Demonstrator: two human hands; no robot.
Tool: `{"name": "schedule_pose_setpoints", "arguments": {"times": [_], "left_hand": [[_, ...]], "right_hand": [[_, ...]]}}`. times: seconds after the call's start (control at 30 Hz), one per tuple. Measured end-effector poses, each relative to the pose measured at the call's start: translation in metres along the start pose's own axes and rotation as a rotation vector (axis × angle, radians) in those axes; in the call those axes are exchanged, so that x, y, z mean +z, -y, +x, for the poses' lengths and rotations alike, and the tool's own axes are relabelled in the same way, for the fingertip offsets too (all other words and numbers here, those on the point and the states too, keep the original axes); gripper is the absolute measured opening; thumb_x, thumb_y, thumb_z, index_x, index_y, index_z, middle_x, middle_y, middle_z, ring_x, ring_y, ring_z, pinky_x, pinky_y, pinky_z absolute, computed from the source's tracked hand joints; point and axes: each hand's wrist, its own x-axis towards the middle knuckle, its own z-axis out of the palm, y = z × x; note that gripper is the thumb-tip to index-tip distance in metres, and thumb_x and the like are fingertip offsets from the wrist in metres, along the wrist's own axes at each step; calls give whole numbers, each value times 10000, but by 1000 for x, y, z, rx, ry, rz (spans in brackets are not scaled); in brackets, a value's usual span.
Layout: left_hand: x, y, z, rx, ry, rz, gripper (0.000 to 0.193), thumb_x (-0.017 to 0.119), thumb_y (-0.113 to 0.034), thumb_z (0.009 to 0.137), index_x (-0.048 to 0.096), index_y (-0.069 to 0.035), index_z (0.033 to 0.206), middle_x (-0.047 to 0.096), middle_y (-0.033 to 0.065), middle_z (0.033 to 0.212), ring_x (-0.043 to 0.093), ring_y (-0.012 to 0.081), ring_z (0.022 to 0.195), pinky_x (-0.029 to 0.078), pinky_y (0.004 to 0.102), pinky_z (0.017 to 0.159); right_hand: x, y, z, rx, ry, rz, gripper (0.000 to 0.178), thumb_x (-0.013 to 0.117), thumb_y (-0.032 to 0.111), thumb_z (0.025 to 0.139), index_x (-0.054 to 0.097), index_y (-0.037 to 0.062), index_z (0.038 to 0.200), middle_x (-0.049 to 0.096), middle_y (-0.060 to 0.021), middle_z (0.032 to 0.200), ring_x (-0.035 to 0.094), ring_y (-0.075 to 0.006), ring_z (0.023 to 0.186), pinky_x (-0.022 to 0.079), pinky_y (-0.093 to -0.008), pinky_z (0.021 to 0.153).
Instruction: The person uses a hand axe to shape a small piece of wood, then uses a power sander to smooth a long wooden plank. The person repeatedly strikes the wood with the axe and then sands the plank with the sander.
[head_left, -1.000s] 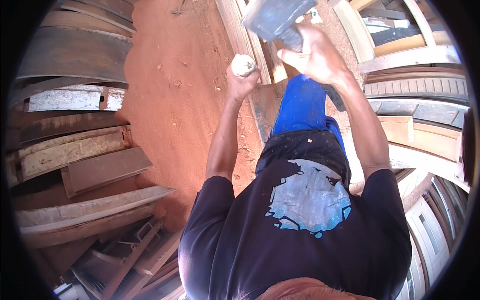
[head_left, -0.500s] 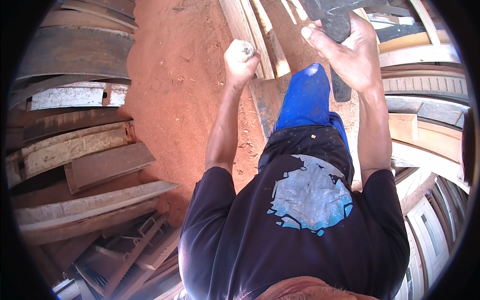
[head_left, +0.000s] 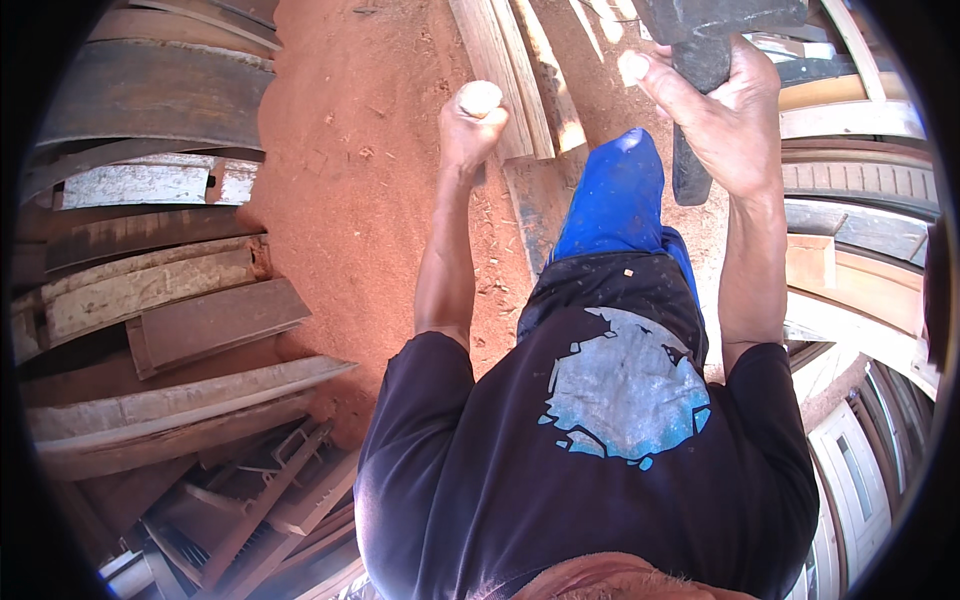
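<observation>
My left hand (head_left: 470,135) is closed in a fist around an upright tool. Only its round, pale handle end (head_left: 480,97) shows on top, with a bit of something dark below the fist; the rest is hidden. To the right, my right hand (head_left: 725,125) grips a dark mallet (head_left: 692,170). The mallet's broad, block-like head is at the upper edge of the view, partly cut off, and its handle points down past my palm. The two hands are apart, with the mallet well clear of the pale handle end. My blue-clad knee (head_left: 615,190) is between my forearms.
Long wooden beams (head_left: 510,80) lie ahead, just beyond my left hand, with a flat board (head_left: 535,200) nearer. Stacked old planks (head_left: 160,90) line the left side. More timber and panels (head_left: 850,260) crowd the right, close to my right arm. Reddish earth (head_left: 340,180) covers the ground.
My right hand and the mallet have shifted a little right and slightly down. The left fist has tipped slightly, so the handle end looks paler, and stays nearly in place.
</observation>
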Motion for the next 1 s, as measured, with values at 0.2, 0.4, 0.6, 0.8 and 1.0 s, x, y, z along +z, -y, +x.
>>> {"name": "schedule_pose_setpoints", "arguments": {"times": [0.2, 0.4, 0.6, 0.8, 1.0], "left_hand": [[-5, 127, -17, -490, 139, 13, 191, 723, -110, 784, 740, -42, 962, 690, 26, 785, 650, 114, 711, 524, 276, 647], [4, 95, -16, -386, 324, 141, 332, 809, -217, 723, 757, -26, 989, 736, 54, 857, 682, 168, 778, 562, 343, 740], [9, 90, -16, -320, 380, 280, 422, 891, -297, 715, 766, -59, 1041, 767, 79, 979, 713, 188, 867, 571, 351, 813], [-3, -5, -12, -163, 161, -37, 148, 766, -55, 850, 661, -44, 954, 673, 32, 847, 662, 109, 805, 575, 293, 700], [26, -37, 0, 127, 9, -215, 227, 806, -91, 841, 607, -42, 937, 693, 45, 853, 651, 112, 798, 550, 288, 738]], "right_hand": [[-2, 2, -5, 2, 16, 96, 168, 780, 43, 904, 674, 20, 1033, 681, -26, 878, 638, -70, 717, 503, -228, 571], [-5, -7, -4, 13, -12, 98, 160, 772, 26, 903, 664, 19, 1021, 671, -22, 872, 634, -74, 710, 501, -230, 572], [2, -6, -6, 17, 36, 142, 145, 761, 3, 902, 653, 14, 998, 666, -19, 824, 631, -76, 688, 499, -229, 569], [-8, 0, -12, 7, -62, 77, 134, 758, -8, 898, 665, 21, 990, 666, -25, 787, 628, -86, 654, 500, -239, 557], [-6, 10, -15, -137, -94, 204, 156, 742, -35, 898, 674, 31, 1022, 673, -31, 858, 632, -103, 665, 513, -255, 571]]}}
